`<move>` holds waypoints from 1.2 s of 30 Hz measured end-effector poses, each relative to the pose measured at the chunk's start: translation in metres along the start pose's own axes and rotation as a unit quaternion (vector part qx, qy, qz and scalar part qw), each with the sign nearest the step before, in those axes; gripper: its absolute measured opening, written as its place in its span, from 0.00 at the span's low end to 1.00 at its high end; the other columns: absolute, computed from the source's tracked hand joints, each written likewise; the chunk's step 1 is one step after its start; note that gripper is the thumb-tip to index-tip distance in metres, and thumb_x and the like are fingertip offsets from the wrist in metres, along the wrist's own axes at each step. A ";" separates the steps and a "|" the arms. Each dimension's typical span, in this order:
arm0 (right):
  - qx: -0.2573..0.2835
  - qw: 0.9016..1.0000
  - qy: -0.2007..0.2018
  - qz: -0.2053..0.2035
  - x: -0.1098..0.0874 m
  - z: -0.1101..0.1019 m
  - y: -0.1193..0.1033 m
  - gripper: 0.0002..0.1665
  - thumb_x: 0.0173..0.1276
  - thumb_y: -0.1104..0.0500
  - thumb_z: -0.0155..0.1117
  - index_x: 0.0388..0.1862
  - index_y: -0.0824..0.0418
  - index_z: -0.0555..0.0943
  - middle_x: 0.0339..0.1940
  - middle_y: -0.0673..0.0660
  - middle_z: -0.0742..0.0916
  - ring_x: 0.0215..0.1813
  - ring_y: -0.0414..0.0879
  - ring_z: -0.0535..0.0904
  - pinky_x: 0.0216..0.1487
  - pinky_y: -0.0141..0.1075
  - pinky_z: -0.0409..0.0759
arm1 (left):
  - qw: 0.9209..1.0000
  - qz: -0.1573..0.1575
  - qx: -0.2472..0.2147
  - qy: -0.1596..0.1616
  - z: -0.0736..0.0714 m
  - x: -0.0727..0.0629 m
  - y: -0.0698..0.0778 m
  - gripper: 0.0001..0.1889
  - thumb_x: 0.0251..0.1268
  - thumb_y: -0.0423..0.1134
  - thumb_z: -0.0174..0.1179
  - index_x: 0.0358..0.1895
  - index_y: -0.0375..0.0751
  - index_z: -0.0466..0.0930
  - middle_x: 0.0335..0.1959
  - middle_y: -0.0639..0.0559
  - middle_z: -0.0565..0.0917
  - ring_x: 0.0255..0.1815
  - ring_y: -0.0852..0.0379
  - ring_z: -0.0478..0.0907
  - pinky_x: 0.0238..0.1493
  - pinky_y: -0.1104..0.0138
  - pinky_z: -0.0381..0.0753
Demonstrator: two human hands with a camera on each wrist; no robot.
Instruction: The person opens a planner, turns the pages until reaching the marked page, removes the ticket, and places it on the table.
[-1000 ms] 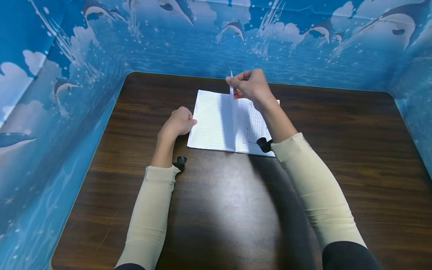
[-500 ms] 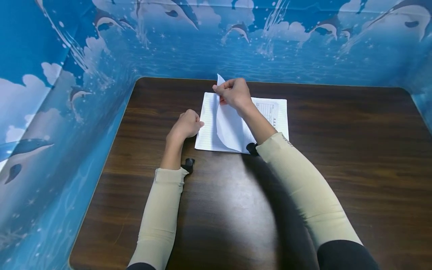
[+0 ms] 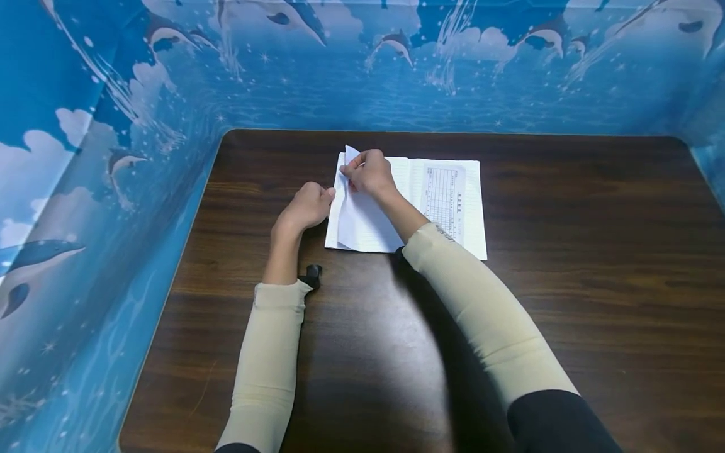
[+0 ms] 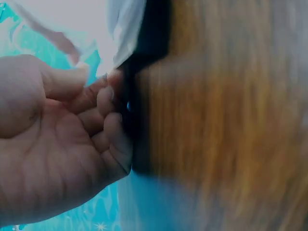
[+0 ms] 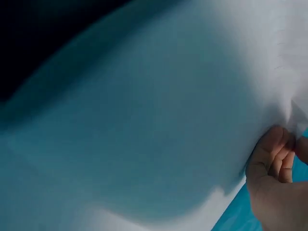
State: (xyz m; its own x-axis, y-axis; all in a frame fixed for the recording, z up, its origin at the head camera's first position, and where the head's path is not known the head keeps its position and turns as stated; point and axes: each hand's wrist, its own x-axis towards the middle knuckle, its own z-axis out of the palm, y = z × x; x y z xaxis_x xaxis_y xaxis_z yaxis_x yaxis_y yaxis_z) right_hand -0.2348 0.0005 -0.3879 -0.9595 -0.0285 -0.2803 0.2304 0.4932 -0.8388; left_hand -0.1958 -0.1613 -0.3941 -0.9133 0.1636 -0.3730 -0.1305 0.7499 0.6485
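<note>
An open notebook (image 3: 474,217) with ruled pages lies near the back of the table, a printed grid showing on its right-hand side. My right hand (image 3: 370,173) pinches a page (image 3: 362,220) by its upper corner, over the notebook's left side. That page is bent and casts a shadow; in the right wrist view it fills most of the picture, with the curled fingers of the right hand (image 5: 269,178) at its edge. My left hand (image 3: 306,206) holds the notebook's left edge. In the left wrist view, the thumb and fingertips of the left hand (image 4: 62,130) meet at the white pages (image 4: 86,24).
The dark wooden table (image 3: 583,251) extends on every side of the notebook. Behind and to the left hangs a blue curtain (image 3: 317,82) with dolphins. Both forearms wear pale sleeves (image 3: 263,358), and a small black device (image 3: 311,275) sits at the left wrist.
My right hand has carried the page from upright near the fold over to the left side of the notebook. The left hand has stayed at the left edge.
</note>
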 end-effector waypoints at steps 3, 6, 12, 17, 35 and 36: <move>-0.032 0.999 -0.016 -0.007 0.001 0.002 0.004 0.12 0.79 0.54 0.69 0.39 0.61 0.85 0.20 0.49 0.82 0.26 0.39 0.76 0.30 0.29 0.71 | 1.000 -0.002 -0.010 -0.007 -0.001 -0.004 0.003 0.29 0.91 0.47 0.44 0.20 0.42 0.68 0.14 0.56 0.63 0.17 0.60 0.57 0.24 0.66 0.59; -0.057 0.997 -0.038 -0.022 0.000 0.002 0.007 0.11 0.80 0.55 0.67 0.42 0.62 0.87 0.22 0.50 0.83 0.29 0.41 0.76 0.33 0.29 0.71 | 1.000 -0.003 0.001 -0.013 -0.001 -0.005 0.004 0.27 0.87 0.49 0.52 0.21 0.42 0.70 0.14 0.57 0.63 0.17 0.62 0.57 0.24 0.66 0.60; -0.118 0.987 -0.079 -0.072 -0.002 -0.007 0.010 0.09 0.77 0.61 0.68 0.51 0.62 0.90 0.34 0.52 0.85 0.36 0.42 0.76 0.40 0.30 0.72 | 1.000 -0.020 0.018 -0.013 0.003 -0.007 0.011 0.22 0.83 0.42 0.60 0.24 0.41 0.70 0.16 0.57 0.63 0.19 0.62 0.58 0.26 0.66 0.62; -0.214 0.963 -0.078 -0.141 -0.007 -0.016 0.016 0.14 0.75 0.66 0.70 0.57 0.64 0.87 0.49 0.60 0.89 0.49 0.50 0.82 0.54 0.38 0.81 | 1.000 -0.016 0.025 -0.006 0.004 -0.008 0.011 0.25 0.82 0.39 0.60 0.19 0.42 0.66 0.14 0.57 0.60 0.17 0.62 0.54 0.23 0.67 0.59; -0.407 0.904 0.013 -0.132 -0.010 -0.090 0.050 0.35 0.73 0.52 0.77 0.73 0.64 0.79 0.66 0.68 0.84 0.65 0.64 0.81 0.67 0.58 0.79 | 0.999 -0.031 0.031 0.000 0.006 -0.011 0.014 0.26 0.83 0.39 0.59 0.19 0.43 0.66 0.14 0.55 0.59 0.18 0.59 0.54 0.25 0.65 0.60; -0.413 0.902 0.020 -0.128 -0.011 -0.095 0.052 0.36 0.73 0.51 0.77 0.74 0.65 0.78 0.66 0.68 0.84 0.65 0.64 0.80 0.67 0.59 0.79 | 0.999 -0.030 0.031 0.000 0.006 -0.011 0.014 0.26 0.84 0.39 0.59 0.18 0.43 0.65 0.14 0.55 0.59 0.18 0.59 0.54 0.25 0.65 0.60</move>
State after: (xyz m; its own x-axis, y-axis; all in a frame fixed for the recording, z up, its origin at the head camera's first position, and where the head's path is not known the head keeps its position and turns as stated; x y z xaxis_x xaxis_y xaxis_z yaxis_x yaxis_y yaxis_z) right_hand -0.2276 0.1092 -0.3845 -0.9731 -0.2092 -0.0962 -0.1820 0.9547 -0.2352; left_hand -0.1852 -0.1480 -0.3849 -0.9041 0.1170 -0.4109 -0.1614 0.7970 0.5821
